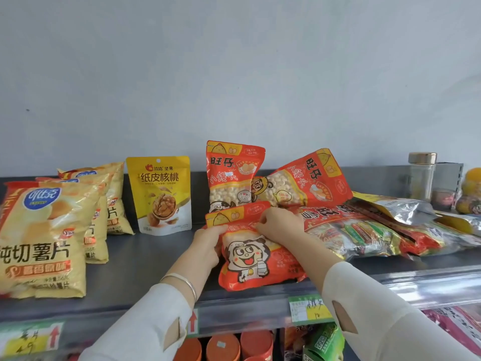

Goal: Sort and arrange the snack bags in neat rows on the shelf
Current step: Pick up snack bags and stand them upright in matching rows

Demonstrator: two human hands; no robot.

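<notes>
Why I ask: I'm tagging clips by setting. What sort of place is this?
Most likely a grocery shop: handwritten price tags on the shelf edge, identical chip bags in a row, orange canisters below.

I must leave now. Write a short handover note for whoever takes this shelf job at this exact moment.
Left hand grips the front red bag at its left edge; right hand pinches its top.
Behind: the upright red bag and the tilted red bag.
Done, it seems: chip bags in a row at left, walnut bag upright.
Left: stand the held bag, straighten the tilted one, sort the pile at right.
</notes>
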